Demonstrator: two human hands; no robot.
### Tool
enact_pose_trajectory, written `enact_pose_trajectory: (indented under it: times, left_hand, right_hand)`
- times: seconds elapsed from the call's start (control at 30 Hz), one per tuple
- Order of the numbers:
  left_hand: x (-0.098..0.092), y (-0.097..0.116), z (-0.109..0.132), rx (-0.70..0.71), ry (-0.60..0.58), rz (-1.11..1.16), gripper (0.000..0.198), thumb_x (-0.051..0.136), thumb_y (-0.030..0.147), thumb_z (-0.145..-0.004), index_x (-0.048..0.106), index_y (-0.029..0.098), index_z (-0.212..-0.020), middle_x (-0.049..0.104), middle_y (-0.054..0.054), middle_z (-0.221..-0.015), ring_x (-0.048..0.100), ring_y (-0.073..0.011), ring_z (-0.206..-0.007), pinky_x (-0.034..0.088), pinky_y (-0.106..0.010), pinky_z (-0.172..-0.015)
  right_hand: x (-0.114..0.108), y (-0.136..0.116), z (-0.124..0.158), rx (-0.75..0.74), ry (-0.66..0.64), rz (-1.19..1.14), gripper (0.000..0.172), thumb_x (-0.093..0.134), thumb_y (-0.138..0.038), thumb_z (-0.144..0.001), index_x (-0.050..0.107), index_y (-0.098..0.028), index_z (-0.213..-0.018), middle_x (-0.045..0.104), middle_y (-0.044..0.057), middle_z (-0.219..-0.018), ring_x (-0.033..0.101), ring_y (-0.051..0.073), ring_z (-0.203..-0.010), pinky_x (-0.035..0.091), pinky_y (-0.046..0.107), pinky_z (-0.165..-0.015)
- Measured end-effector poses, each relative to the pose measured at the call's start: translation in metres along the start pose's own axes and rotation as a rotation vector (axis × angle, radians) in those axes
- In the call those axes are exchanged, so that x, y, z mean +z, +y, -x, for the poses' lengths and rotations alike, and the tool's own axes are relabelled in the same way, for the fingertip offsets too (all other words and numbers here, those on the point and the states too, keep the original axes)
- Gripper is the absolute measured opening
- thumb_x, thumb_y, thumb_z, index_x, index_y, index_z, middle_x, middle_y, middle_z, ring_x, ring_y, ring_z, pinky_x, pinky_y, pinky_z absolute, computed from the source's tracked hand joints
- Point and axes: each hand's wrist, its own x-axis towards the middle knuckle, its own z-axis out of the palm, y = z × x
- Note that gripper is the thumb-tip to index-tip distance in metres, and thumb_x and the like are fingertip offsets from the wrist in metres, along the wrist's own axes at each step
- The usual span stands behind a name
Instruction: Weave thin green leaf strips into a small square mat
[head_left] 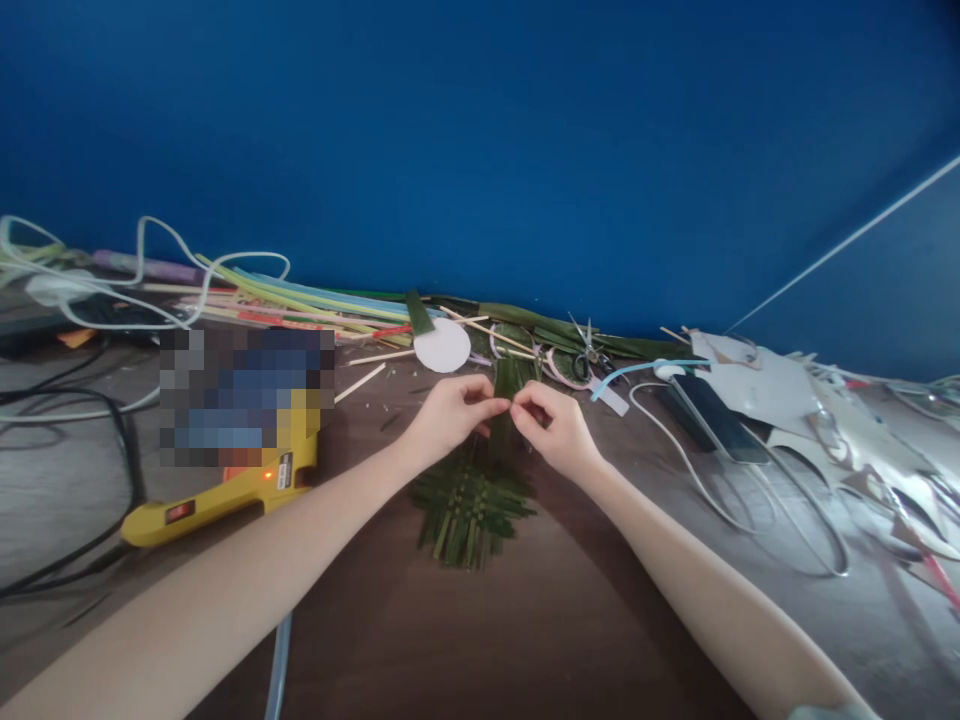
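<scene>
My left hand (452, 412) and my right hand (553, 425) meet over the table, thumbs and fingertips closed on a broad green leaf strip (506, 378) that stands up between them. Exactly where the fingers press the leaf is partly hidden. Just below, on the brown table (450, 650), lies a small woven piece of green leaf strips (472, 515) with loose ends fanning out. Its far edge is partly covered by the leaf and my hands. A white round disc (442, 346) is just beyond my left hand, and scissors (590, 345) are beyond my right.
A yellow glue gun (289, 475) with a lit orange light lies at left, beside black cables (124, 420). Thin colored sticks (322, 305) and long leaves (517, 317) line the blue wall (480, 140). A phone (716, 415), white cable (690, 475) and cut sheets (765, 385) sit at right.
</scene>
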Motion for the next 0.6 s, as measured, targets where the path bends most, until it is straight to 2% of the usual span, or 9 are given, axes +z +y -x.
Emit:
enact_pose_trajectory:
  times: [0.2, 0.6]
  left_hand:
    - [0.0027, 0.0001, 0.0007, -0.03, 0.002, 0.064, 0.017, 0.064, 0.023, -0.065, 0.05, 0.014, -0.062, 0.05, 0.006, -0.055, 0.052, -0.0065, -0.047, 0.048, -0.019, -0.047]
    - [0.0021, -0.0003, 0.0001, -0.015, 0.026, 0.082, 0.017, 0.065, 0.024, -0.064, 0.051, 0.014, -0.062, 0.053, 0.006, -0.052, 0.054, -0.0077, -0.047, 0.048, -0.021, -0.05]
  right_hand:
    - [0.003, 0.0012, -0.0007, -0.033, 0.068, 0.05, 0.013, 0.048, -0.016, -0.072, 0.043, -0.019, -0.06, 0.041, -0.004, -0.056, 0.035, 0.009, -0.051, 0.029, 0.023, -0.05]
    - [0.0033, -0.0005, -0.0032, -0.049, 0.085, 0.057, 0.012, 0.048, -0.016, -0.071, 0.043, -0.02, -0.061, 0.044, -0.003, -0.059, 0.039, 0.01, -0.054, 0.031, 0.025, -0.052]
